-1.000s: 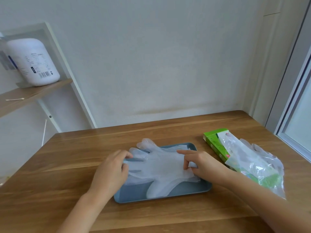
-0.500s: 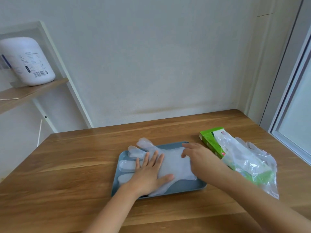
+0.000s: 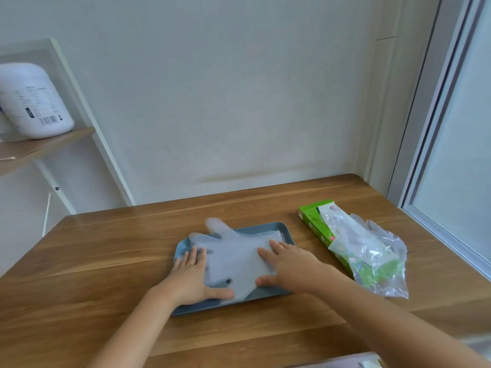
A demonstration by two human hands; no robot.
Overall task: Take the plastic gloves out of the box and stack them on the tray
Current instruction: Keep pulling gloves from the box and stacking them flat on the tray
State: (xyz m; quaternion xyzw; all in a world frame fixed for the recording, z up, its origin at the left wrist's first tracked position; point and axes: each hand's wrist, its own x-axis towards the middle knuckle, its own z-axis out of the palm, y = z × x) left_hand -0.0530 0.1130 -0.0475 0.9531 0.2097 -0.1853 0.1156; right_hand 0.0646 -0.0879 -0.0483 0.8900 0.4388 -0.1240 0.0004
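A translucent plastic glove [image 3: 233,251] lies flat on the blue-grey tray [image 3: 285,232] in the middle of the wooden table, its fingertips reaching past the tray's far left rim. My left hand [image 3: 192,277] presses flat on the glove's left side with straight fingers. My right hand [image 3: 288,265] presses flat on the glove's right side, near the cuff. The green glove box [image 3: 316,221] lies to the right of the tray, with more clear gloves [image 3: 369,251] spilling out over it.
The wooden table [image 3: 106,261] ends at a white wall behind and a window frame [image 3: 430,144] on the right. A shelf [image 3: 39,150] at the left holds a white container [image 3: 32,102].
My left hand slid left across the glove toward the tray's left edge. My right hand moved from the glove's far right corner toward the middle, flattening it. The view shifted slightly.
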